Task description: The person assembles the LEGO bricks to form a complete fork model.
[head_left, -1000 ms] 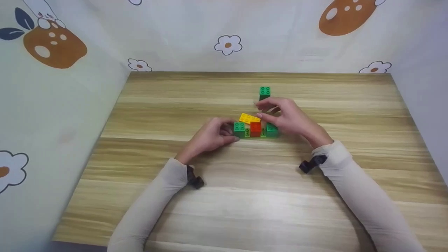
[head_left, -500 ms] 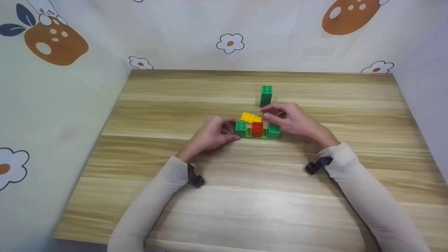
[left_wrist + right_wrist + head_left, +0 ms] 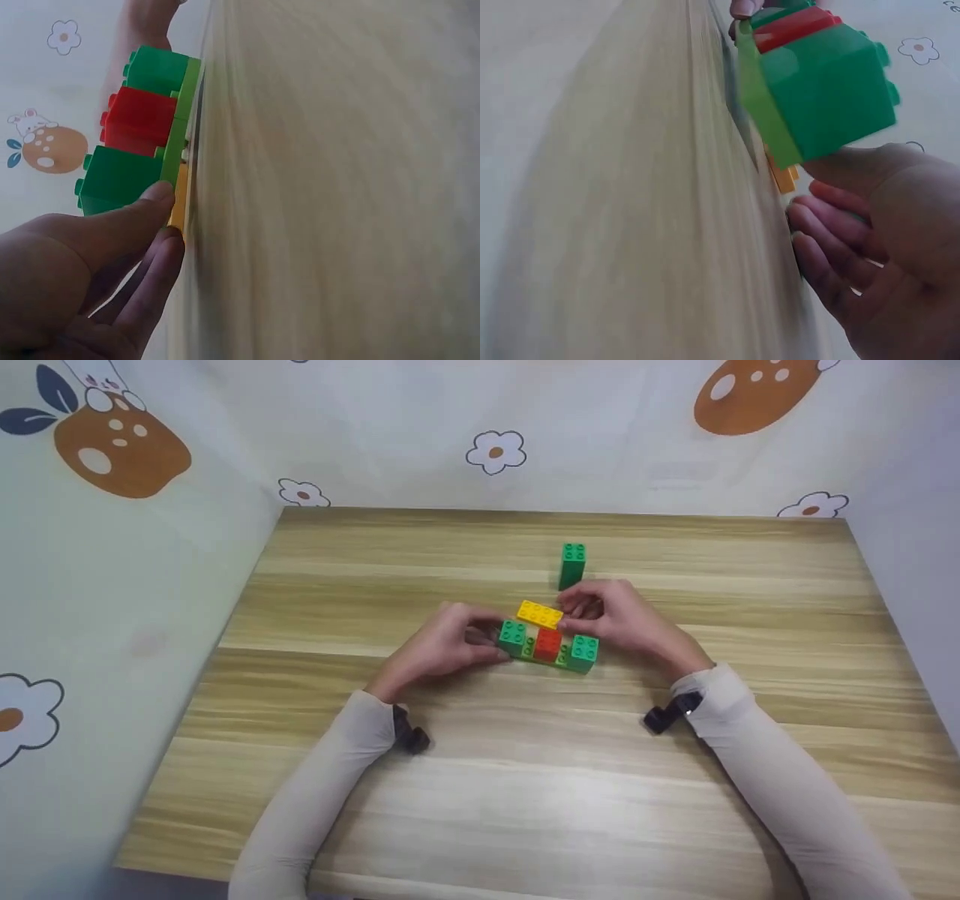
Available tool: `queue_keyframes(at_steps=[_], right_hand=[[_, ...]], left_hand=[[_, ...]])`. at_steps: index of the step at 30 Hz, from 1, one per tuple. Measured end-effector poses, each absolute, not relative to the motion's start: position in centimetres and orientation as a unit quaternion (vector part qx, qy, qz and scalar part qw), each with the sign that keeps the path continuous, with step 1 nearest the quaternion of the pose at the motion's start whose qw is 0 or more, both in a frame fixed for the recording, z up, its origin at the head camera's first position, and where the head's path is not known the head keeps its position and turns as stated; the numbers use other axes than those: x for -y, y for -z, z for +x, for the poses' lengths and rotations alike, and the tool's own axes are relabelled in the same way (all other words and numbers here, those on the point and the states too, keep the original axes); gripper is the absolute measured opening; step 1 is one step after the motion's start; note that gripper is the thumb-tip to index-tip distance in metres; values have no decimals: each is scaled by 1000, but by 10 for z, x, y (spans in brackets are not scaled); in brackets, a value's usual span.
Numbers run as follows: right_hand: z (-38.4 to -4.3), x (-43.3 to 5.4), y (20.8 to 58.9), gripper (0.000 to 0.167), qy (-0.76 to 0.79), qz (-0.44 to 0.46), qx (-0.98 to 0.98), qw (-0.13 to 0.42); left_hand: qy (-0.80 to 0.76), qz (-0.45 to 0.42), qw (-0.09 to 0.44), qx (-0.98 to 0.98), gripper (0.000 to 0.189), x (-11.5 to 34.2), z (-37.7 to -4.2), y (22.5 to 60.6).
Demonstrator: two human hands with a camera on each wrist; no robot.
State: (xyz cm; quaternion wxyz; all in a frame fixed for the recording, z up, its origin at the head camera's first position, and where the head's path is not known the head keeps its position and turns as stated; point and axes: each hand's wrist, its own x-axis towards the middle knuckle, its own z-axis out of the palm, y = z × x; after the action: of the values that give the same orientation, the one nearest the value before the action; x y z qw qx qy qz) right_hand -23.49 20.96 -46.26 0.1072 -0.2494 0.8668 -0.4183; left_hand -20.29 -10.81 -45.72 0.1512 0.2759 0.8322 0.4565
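In the head view my left hand (image 3: pixel 446 645) pinches the left end of a brick assembly. It is a lime-green base plate (image 3: pixel 175 154) bearing a green brick (image 3: pixel 512 636), a red brick (image 3: pixel 548 644) in the middle and another green brick (image 3: pixel 583 652) at the right. Just behind it lies a yellow brick (image 3: pixel 539 613) with studs up. My right hand (image 3: pixel 626 619) hovers at the right, its thumb tip at or very near the yellow brick's right end. Its fingers are loosely bent, and no brick shows between them in the right wrist view.
A tall green brick stack (image 3: pixel 572 566) stands upright behind the right hand's fingertips. The wooden table (image 3: pixel 480 795) meets a patterned backdrop (image 3: pixel 390 442) at its rear, with walls on both sides.
The assembly's right end has swung toward the person, leaving a gap to the yellow brick. My right hand drew back from the tall green stack and then shifted slightly left.
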Motion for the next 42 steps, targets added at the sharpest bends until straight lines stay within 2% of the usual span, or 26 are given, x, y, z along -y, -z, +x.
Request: queue_keyframes(at_steps=[9,16,23,28,35,42], right_hand=[[-237,-202,465,30,403,-245,-877,94],[-229,-208,465,37,394,-265,-875,93],[-218,-208,466,48,440,-285,-845,111],[-214,-209,467,47,440,-281,-845,114],[-214,-212,463,51,449,-255,-842,155],[-210,-224,458,51,441,-236,-858,120]], left_hand=[[-469,262,157,-829,41,119,-204,443],[-524,262,132,-800,35,119,-205,437],[-538,252,111,-797,40,112,-204,434],[-531,252,99,-803,41,110,-205,435],[-535,248,90,-803,40,111,-205,439],[-538,237,92,-803,38,113,-205,441]])
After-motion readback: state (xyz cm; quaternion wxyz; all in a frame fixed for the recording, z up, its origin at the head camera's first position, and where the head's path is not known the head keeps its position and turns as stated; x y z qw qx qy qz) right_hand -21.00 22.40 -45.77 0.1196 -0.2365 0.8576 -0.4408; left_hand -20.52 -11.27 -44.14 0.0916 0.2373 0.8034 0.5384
